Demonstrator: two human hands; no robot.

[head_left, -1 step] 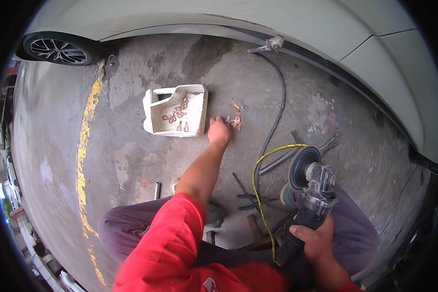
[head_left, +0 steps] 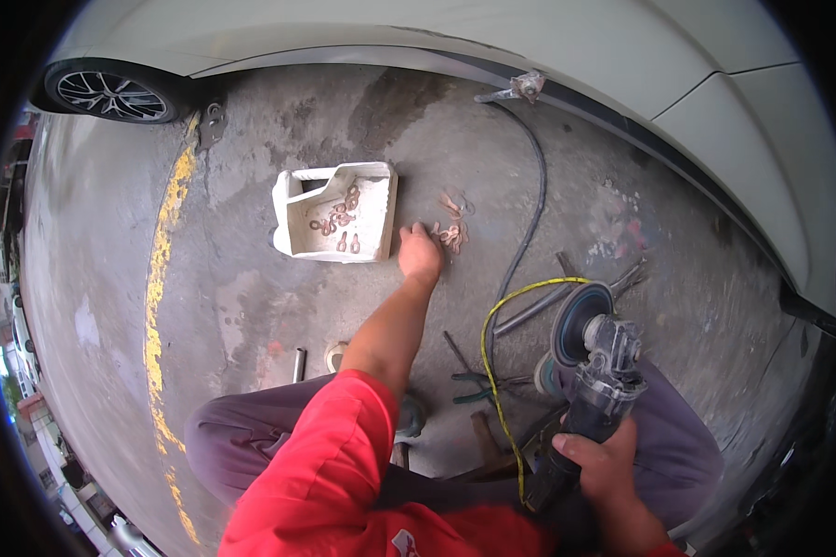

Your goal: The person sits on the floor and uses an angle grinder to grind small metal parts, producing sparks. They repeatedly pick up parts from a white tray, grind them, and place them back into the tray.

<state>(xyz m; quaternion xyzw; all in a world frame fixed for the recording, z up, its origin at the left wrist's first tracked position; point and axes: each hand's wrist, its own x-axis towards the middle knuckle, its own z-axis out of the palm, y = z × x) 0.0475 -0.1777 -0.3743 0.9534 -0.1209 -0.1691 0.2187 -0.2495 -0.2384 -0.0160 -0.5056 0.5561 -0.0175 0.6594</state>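
Observation:
My left hand (head_left: 420, 252) reaches forward to the concrete ground, its fingers spread and resting beside a small pile of copper-coloured lugs (head_left: 450, 232). Just left of it sits a white cut-open plastic container (head_left: 381, 213) with several more of the copper lugs (head_left: 339, 223) inside. My right hand (head_left: 596, 461) grips the body of a grey angle grinder (head_left: 607, 362) over my right knee. The grinder's dark disc (head_left: 576, 320) faces away from me, toward the ground ahead.
A white car body (head_left: 576, 46) curves across the top and right, with its wheel (head_left: 111, 93) at far left. A black hose (head_left: 529, 213), a yellow cable (head_left: 492, 353), pliers (head_left: 478, 381) and metal rods (head_left: 557, 297) lie around my knees. A yellow painted line (head_left: 163, 260) runs down the left.

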